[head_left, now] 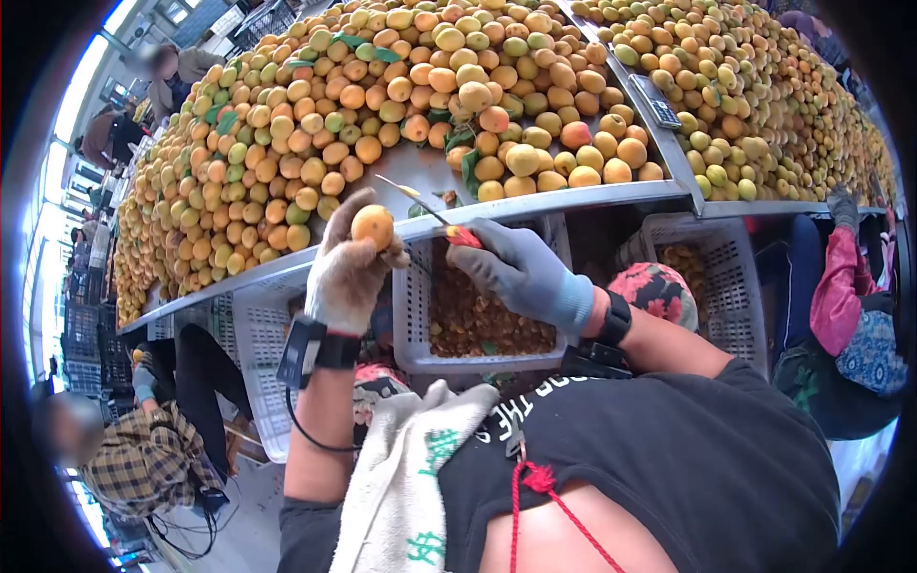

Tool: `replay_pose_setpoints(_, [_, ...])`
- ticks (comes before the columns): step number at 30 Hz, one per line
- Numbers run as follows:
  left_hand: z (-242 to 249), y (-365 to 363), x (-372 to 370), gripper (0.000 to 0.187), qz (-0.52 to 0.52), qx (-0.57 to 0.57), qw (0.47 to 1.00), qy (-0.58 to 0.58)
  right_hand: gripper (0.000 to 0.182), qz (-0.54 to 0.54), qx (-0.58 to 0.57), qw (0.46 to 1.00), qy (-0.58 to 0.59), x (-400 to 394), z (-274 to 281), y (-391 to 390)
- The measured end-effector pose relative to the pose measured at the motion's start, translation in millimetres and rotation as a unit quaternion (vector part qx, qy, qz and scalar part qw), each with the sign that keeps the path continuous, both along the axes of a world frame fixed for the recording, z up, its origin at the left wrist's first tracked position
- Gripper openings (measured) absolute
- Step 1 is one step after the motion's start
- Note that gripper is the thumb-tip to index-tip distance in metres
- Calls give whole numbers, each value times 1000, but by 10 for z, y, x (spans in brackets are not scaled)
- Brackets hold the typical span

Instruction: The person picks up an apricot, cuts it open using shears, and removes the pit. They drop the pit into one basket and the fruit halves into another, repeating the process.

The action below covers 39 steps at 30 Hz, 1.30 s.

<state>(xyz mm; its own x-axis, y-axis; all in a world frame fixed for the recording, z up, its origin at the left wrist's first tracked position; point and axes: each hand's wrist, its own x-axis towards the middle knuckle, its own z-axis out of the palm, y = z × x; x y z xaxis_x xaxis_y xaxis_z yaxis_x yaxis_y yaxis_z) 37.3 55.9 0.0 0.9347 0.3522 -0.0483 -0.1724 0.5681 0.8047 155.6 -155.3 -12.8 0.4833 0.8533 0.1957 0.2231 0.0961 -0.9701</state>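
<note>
My left hand (346,279), in a stained white glove, is closed around an orange-yellow apricot (373,225). My right hand (525,273), in a grey-blue glove, grips a small knife (463,236) by its red handle. The thin blade points up and left, above the apricot and apart from it, with a yellowish bit stuck on it. Both hands are just in front of the metal edge (564,199) of a sorting table heaped with apricots (334,124). Below them is a grey plastic crate (411,355) holding brownish-orange pieces.
A divider (659,143) splits the table, with a dark calculator-like device (655,101) on it. More crates stand left and right, including a right crate (745,315). Co-workers sit on both sides, one in a checked shirt (148,458). A white cloth (406,477) lies on my front.
</note>
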Motion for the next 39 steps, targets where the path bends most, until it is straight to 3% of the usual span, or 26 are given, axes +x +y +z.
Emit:
replay_pose_setpoints(5, [299,-586,-487,66,43,-38,998,-9,31,37,34,997,-63,-294,268,-10])
replay_pose_setpoints(7, [324,-637,-645,75,18,32,998,-52,30,52,20,997,-58,-380,313,-21])
replay_pose_setpoints(13, [438,-775,-883,80,47,31,998,-14,30,80,33,988,-124,-527,405,-73])
replay_pose_setpoints(15, [401,-779,-893,76,61,80,994,37,29,88,60,994,-40,-580,516,-104])
replay_pose_setpoints(19, [482,-818,-867,71,34,111,990,75,32,107,7,993,-50,-562,600,-140])
replay_pose_setpoints(21, [574,-895,-832,67,32,112,990,75,35,105,52,987,-108,-552,554,-109])
replay_pose_setpoints(25, [571,-919,-829,55,45,68,994,68,38,111,22,982,-150,-512,553,-106])
replay_pose_setpoints(27, [550,-921,-815,50,88,128,981,116,40,110,3,979,-171,-531,526,-97])
replay_pose_setpoints(30, [448,-920,-766,40,137,210,963,99,41,117,32,984,-131,-571,426,-65])
replay_pose_setpoints(33, [433,-948,-694,42,162,258,939,160,44,126,22,991,-37,-624,397,-47])
replay_pose_setpoints(36, [440,-943,-696,41,159,297,936,103,46,137,31,990,-5,-635,310,-15])
replay_pose_setpoints(38, [548,-989,-697,41,151,284,939,123,44,179,-35,969,164,-652,329,-25])
replay_pose_setpoints(39, [537,-1000,-675,42,164,300,931,127,44,185,-34,968,164,-648,358,-40])
